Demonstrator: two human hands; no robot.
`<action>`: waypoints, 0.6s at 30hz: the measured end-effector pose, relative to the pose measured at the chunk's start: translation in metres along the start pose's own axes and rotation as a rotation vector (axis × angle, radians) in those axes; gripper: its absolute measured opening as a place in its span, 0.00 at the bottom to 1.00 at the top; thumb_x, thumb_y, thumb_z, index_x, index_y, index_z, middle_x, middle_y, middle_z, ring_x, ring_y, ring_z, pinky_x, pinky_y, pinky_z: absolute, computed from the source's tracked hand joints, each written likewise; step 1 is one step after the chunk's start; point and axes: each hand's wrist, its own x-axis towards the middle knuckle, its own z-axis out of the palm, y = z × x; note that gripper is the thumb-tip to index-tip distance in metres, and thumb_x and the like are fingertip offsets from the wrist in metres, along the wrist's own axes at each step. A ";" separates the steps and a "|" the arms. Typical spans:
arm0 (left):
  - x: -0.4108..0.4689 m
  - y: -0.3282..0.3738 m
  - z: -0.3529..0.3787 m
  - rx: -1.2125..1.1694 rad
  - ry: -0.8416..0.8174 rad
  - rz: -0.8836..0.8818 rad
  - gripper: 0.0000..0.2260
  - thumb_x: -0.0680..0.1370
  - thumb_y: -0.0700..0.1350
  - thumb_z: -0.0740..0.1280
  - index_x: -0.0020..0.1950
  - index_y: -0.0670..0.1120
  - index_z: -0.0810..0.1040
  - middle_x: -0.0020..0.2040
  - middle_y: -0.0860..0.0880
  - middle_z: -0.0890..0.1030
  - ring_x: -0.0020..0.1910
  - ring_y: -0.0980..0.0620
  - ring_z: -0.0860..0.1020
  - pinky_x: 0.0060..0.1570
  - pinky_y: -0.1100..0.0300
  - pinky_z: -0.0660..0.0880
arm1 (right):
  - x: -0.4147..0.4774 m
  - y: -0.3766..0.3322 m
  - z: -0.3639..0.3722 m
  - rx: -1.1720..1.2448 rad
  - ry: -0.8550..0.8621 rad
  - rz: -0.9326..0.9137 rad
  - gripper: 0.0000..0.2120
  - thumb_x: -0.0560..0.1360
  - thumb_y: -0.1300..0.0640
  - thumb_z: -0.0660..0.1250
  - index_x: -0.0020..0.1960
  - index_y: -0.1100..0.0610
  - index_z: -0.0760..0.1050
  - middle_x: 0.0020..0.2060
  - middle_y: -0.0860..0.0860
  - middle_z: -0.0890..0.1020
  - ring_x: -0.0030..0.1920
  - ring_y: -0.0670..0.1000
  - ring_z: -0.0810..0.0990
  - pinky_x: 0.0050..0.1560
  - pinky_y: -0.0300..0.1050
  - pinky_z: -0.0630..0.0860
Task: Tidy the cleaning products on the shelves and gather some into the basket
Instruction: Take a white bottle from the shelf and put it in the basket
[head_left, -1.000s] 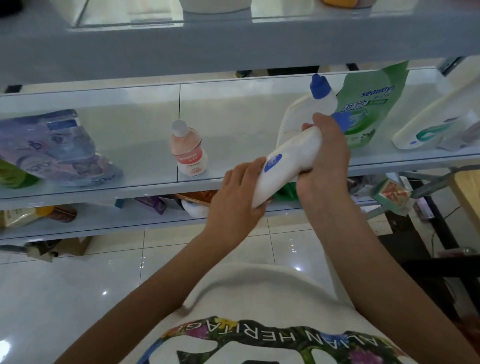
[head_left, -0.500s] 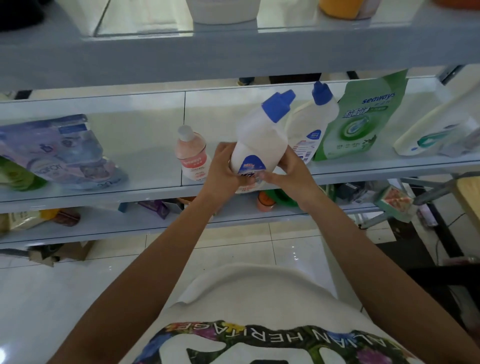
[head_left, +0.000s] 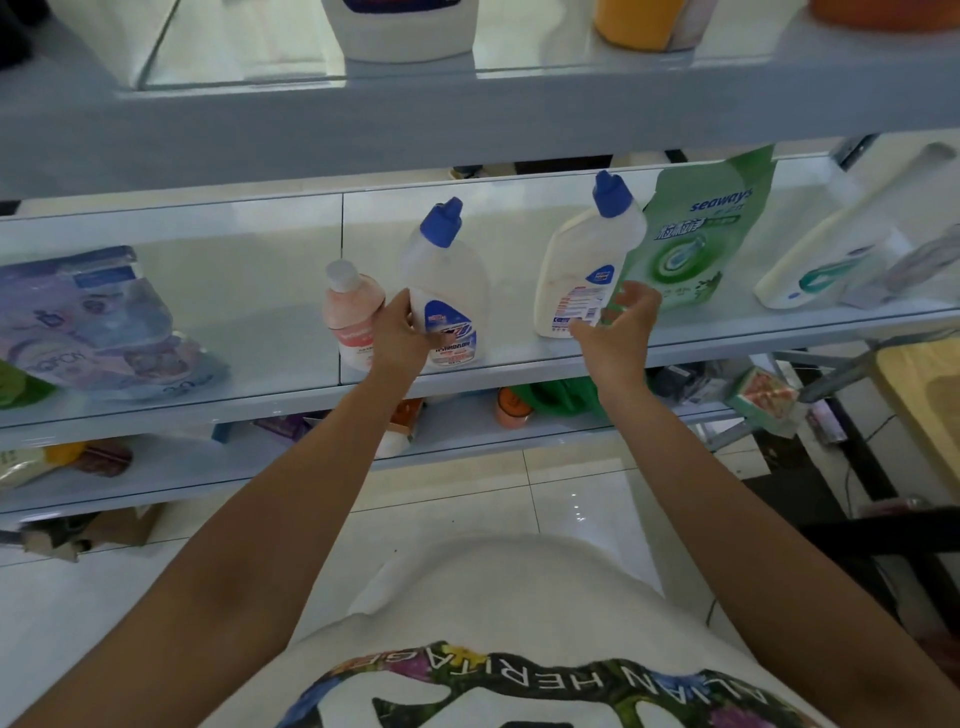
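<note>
A white bottle with a blue angled cap stands upright on the middle glass shelf. My left hand grips its lower left side. A second white bottle with a blue cap stands to the right, leaning slightly. My right hand hovers just in front of its base, fingers spread, holding nothing. A small pink bottle with a white cap stands right beside my left hand. A green Seaways refill pouch leans behind the second bottle. No basket is in view.
A purple-blue refill pouch lies at the shelf's left. White bottles lie on their sides at the right. The upper shelf holds a white jug and an orange container. The lower shelf carries mixed small items. A wooden table edge sits far right.
The white bottle, held tilted in both hands, has been set upright on the middle shelf beside the pink bottle. My right hand let go and moved right toward the second bottle.
</note>
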 end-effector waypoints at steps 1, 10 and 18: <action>0.002 0.002 0.000 0.000 -0.010 0.005 0.22 0.68 0.35 0.77 0.59 0.40 0.75 0.57 0.41 0.81 0.55 0.42 0.80 0.57 0.46 0.78 | 0.004 -0.001 -0.001 -0.020 0.041 -0.041 0.32 0.67 0.71 0.72 0.66 0.60 0.61 0.55 0.49 0.68 0.54 0.47 0.74 0.48 0.31 0.76; 0.008 0.013 0.004 -0.034 -0.088 -0.026 0.23 0.69 0.34 0.75 0.62 0.42 0.74 0.59 0.45 0.80 0.53 0.49 0.77 0.57 0.49 0.75 | 0.039 -0.030 0.004 -0.238 0.093 -0.400 0.38 0.68 0.60 0.73 0.73 0.56 0.59 0.69 0.54 0.67 0.69 0.55 0.64 0.69 0.51 0.66; -0.016 -0.001 0.017 0.103 -0.167 -0.177 0.18 0.76 0.40 0.71 0.63 0.37 0.71 0.57 0.43 0.78 0.55 0.46 0.76 0.51 0.57 0.71 | 0.042 -0.039 0.006 -0.411 0.071 -0.433 0.15 0.69 0.55 0.71 0.52 0.57 0.72 0.49 0.54 0.73 0.45 0.49 0.72 0.43 0.38 0.65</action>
